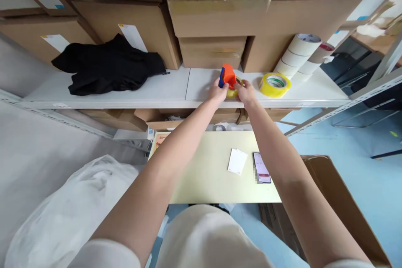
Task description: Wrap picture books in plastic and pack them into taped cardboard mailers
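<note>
Both my arms stretch forward to the white shelf. My left hand (219, 91) is closed around an orange and blue tape dispenser (229, 76), its fingers partly hidden behind it. A yellow roll of tape (231, 94) sits low against the dispenser, between my two hands. My right hand (247, 92) grips the right side of this roll with bent fingers. Whether the roll is fitted on the dispenser I cannot tell. Just right of my right hand, another yellow tape roll (275, 85) lies flat on the shelf.
Stacked white tape rolls (292, 58) stand on the shelf's right. Black cloth (109, 67) lies on its left, before cardboard boxes (213, 52). Below, a pale table (201, 176) bears white cards (237, 161) and a phone (262, 168). An open carton (342, 205) stands at right.
</note>
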Demonstrator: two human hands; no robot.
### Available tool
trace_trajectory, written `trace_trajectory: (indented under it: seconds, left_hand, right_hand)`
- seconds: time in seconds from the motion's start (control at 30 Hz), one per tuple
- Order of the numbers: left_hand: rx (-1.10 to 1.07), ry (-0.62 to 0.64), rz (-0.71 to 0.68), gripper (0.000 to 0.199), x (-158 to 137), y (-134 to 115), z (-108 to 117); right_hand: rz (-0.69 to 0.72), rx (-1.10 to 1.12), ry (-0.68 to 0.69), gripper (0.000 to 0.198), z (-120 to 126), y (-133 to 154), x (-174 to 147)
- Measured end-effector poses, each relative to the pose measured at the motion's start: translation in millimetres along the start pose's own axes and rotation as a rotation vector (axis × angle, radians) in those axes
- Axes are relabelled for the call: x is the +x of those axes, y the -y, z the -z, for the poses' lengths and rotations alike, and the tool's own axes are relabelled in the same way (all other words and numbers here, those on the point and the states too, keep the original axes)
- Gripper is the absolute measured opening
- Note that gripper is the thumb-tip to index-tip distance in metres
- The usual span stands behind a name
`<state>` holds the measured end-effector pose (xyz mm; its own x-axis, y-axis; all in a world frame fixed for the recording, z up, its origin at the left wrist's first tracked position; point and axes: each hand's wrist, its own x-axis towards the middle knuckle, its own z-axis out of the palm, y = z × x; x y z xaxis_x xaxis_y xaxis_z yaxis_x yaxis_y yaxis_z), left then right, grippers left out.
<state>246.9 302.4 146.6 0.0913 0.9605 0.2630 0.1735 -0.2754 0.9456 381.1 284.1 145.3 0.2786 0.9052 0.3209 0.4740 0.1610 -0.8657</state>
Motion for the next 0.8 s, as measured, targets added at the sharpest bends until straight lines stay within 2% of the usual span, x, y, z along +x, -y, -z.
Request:
trace_trajectory:
  seconds: [0.1, 0.17, 0.3, 0.37, 0.43, 0.57, 0.67, 0.8]
  left_hand:
    - [0.010, -0.053, -0.041, 0.046, -20, -5, -2]
    - [-0.001, -0.064, -0.101, 0.047, -51, -14, 3]
    - [-0.030, -0.006, -0.145, 0.050, -146, -33, 21]
    - [-0.041, 0.056, -0.060, 0.051, -200, -29, 28]
    - [-0.043, 0.094, 0.087, 0.051, -249, -8, 31]
    - [-0.023, 0.109, 0.326, 0.045, -319, 63, 27]
    - [-0.048, 0.133, 0.495, 0.043, -347, 109, 24]
    - [-0.095, 0.196, 0.675, 0.050, -361, 138, 24]
  right_hand:
    - [-0.013, 0.049, -0.027, 0.050, 1, -5, -16]
    - [0.019, 0.049, -0.052, 0.051, 9, -5, -43]
    - [0.021, 0.025, -0.055, 0.059, 33, 4, -139]
    - [-0.046, 0.007, -0.030, 0.063, 38, 4, -198]
    - [-0.158, -0.014, -0.012, 0.069, 34, -7, -253]
    - [-0.379, -0.081, 0.108, 0.064, 8, -54, -337]
    - [-0.501, -0.120, 0.194, 0.063, -9, -88, -371]
    - [-0.594, -0.134, 0.274, 0.065, -17, -111, -389]
